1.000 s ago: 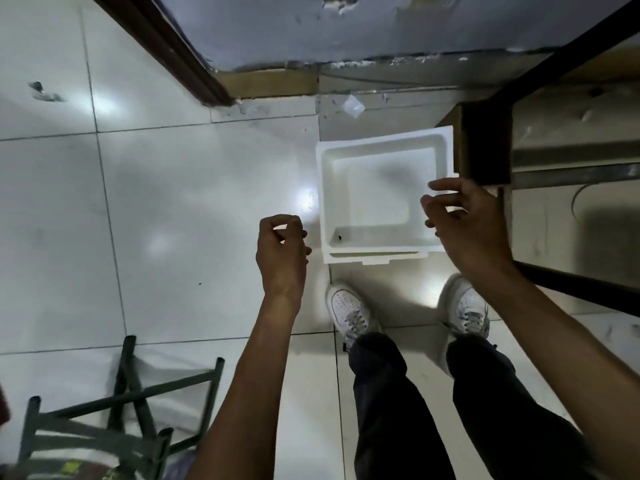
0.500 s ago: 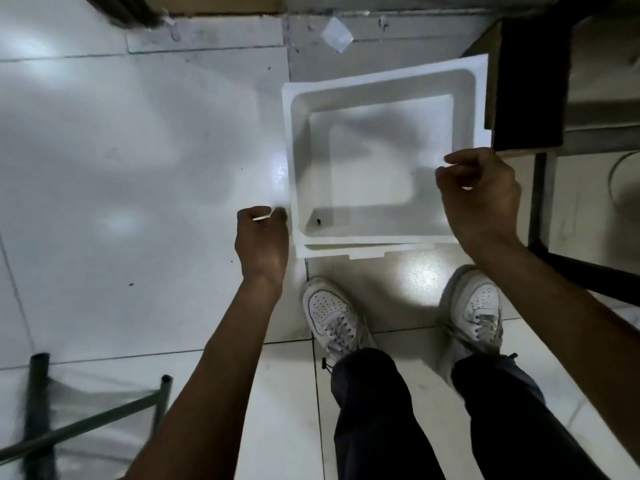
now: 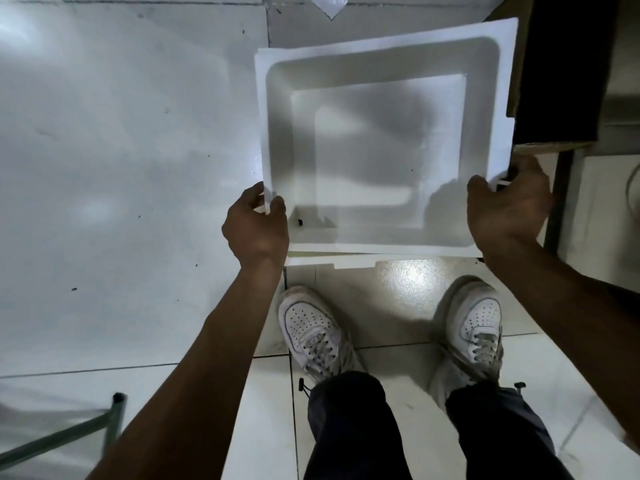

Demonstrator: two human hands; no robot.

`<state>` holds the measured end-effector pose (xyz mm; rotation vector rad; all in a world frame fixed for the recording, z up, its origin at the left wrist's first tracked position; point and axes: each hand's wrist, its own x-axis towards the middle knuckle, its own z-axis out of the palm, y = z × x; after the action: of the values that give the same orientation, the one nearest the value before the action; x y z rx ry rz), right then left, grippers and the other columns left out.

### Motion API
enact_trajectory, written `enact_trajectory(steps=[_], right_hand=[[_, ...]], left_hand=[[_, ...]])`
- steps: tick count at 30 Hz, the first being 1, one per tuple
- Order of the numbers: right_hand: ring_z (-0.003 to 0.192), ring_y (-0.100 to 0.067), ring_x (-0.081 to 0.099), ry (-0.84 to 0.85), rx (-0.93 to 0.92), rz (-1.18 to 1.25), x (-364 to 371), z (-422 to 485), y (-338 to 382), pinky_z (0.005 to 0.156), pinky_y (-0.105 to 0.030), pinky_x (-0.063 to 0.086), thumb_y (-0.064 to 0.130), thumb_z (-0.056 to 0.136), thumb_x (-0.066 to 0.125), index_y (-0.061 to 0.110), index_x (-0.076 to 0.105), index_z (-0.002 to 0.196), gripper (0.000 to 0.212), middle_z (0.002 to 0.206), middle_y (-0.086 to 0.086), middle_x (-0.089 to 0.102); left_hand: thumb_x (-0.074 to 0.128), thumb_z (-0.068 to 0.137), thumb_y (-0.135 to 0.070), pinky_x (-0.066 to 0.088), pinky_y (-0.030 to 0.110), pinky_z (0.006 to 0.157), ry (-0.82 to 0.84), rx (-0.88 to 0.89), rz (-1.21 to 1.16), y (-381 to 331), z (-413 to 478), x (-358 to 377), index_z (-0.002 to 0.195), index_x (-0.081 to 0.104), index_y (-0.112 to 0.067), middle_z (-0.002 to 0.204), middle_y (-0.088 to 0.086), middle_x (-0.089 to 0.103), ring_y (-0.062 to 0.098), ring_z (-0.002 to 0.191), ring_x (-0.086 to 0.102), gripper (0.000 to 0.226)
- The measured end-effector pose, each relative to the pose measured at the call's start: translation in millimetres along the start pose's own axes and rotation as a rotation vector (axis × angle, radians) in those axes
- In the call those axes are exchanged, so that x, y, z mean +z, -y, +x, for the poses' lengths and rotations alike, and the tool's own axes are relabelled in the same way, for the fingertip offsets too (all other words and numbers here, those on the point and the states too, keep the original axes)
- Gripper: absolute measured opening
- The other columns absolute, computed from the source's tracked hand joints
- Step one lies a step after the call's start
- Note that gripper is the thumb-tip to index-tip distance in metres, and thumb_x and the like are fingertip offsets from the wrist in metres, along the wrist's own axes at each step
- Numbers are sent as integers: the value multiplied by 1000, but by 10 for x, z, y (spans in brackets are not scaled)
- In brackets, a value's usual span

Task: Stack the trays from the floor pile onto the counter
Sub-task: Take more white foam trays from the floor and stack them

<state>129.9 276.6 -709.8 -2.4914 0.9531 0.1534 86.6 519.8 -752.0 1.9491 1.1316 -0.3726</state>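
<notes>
A white foam tray (image 3: 374,50) lies open side up on top of a short pile on the floor tiles. The rim of another white tray (image 3: 353,262) pokes out beneath its near edge. My left hand (image 3: 256,226) pinches the top tray's near-left rim, thumb outside and fingers over the edge. At the near-right corner, my right hand (image 3: 509,206) is closed over the rim. The counter is not in view.
A dark box or post (image 3: 568,71) stands right beside the tray's right edge, with a black metal leg (image 3: 557,202) below it. My two white shoes (image 3: 311,327) are just in front of the pile. A green metal frame (image 3: 114,414) sits at the lower left.
The camera dropped closer to the pile. Both hands, which hovered apart from the tray, have come in and closed on its near rim.
</notes>
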Motion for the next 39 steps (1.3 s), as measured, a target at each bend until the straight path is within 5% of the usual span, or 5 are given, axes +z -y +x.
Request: enact_trajectory(steps=[7, 13, 30, 35, 39], right_hand=[[110, -23, 62, -28, 53, -45, 37, 43, 29, 95, -27, 49, 15, 92, 60, 1, 58, 124, 35, 122, -13, 65], [117, -26, 58, -21, 56, -11, 5, -14, 99, 102, -33, 46, 14, 92, 60, 0, 55, 126, 37, 124, -13, 61], [74, -12, 57, 98, -22, 249, -966, -655, 883, 50, 1, 34, 21, 85, 71, 6, 55, 114, 37, 93, 2, 58], [106, -18, 56, 113, -194, 251, -1315, -842, 1323, 82, -25, 52, 21, 74, 81, 14, 48, 129, 64, 122, -6, 54], [125, -15, 41, 157, -452, 199, -1616, -867, 1839, 102, -33, 42, 26, 77, 81, 18, 42, 142, 75, 143, -6, 40]], left_hand=[[68, 90, -22, 38, 16, 81, -15, -63, -87, -53, 4, -40, 107, 64, -13, 91, -10, 59, 10, 91, 58, 19], [66, 93, -25, 35, 1, 48, -26, -109, -207, -250, -6, -169, 98, 45, -13, 80, -8, 40, 4, 64, 42, 25], [26, 107, -41, 22, 28, 49, -223, 210, 119, -680, -663, -1425, 77, 37, -8, 59, 2, 41, 12, 52, 40, 46], [24, 107, -40, 19, 31, 58, -257, 242, 160, -859, -785, -1995, 77, 42, -4, 63, 5, 47, 12, 58, 44, 50], [26, 106, -43, 26, 33, 55, -243, 364, 199, -1045, -858, -2498, 71, 39, -11, 60, 5, 48, 18, 55, 46, 49]])
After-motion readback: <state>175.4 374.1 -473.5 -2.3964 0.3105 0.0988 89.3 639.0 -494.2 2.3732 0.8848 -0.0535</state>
